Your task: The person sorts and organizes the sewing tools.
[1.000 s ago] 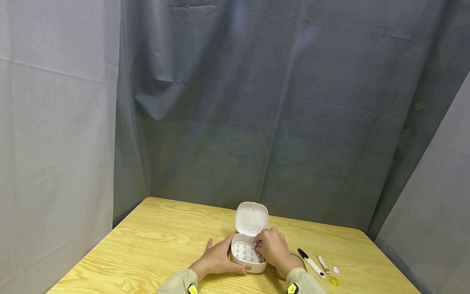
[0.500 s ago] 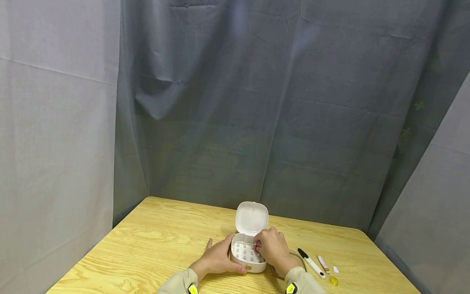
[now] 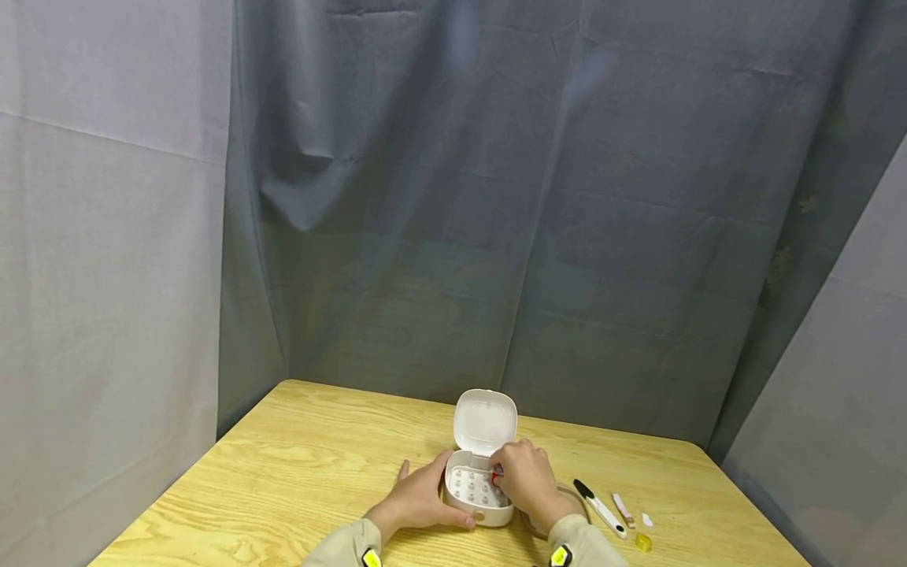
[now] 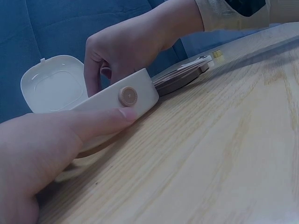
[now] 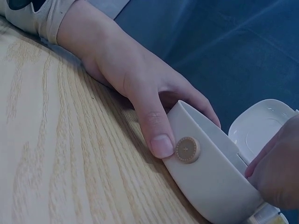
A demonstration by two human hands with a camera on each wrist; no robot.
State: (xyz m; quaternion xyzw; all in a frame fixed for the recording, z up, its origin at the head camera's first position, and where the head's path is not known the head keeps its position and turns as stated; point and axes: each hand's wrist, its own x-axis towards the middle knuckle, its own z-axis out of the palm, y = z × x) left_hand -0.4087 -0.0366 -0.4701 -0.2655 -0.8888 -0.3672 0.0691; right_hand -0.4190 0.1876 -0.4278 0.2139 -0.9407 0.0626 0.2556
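A small white box [image 3: 479, 513] stands on the table with its hinged lid [image 3: 485, 422] raised. Rows of short pegs [image 3: 471, 487] line the inside, and a tan button-shaped knob [image 4: 128, 96] sits on its front. My left hand [image 3: 423, 498] grips the box's left side, thumb [image 5: 162, 145] pressed on the front wall beside the knob. Reaching into the right part of the box, my right hand [image 3: 526, 475] pinches a small red thing [image 3: 496, 476], possibly a thread spool. Its fingertips are mostly hidden by the box wall in the left wrist view.
Under my right forearm lies a flat brownish rounded tray or lid [image 3: 585, 508]. To its right are a black-and-white handled tool [image 3: 601, 508], a pale pinkish strip [image 3: 623, 510], a little white piece [image 3: 647, 520] and a small yellow item [image 3: 643, 542].
The right hand has shifted very slightly within the box, and the red thing has turned a little in its fingers. The left hand and the box stay in place.
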